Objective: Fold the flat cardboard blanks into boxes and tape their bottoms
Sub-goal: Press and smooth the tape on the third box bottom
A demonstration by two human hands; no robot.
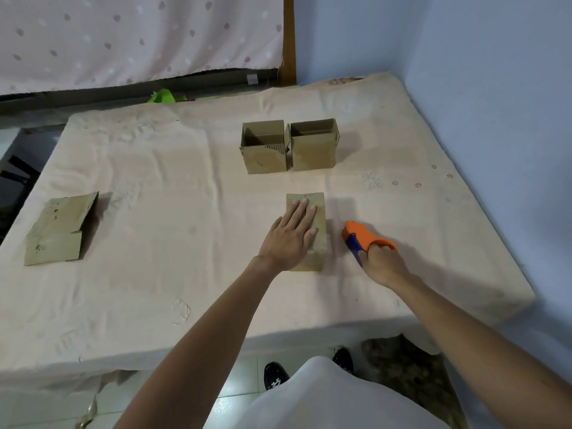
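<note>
Hold the flaps shut, then bring the tape.
Your left hand (291,235) presses flat, fingers straight, on the box (309,230) mid-mattress; your right hand (382,263) grips the tape dispenser (360,236) just beside it. Keep the seam closed while taping.

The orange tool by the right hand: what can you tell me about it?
The tape dispenser looks like orange plastic, with a blue strip along its left side and a rounded orange ring at the near end. The right hand grips that end, fingers curled round it. It rests on the pale bed cover, nose pointing away, just right of the cardboard box but apart from it. No tape shows.
</note>
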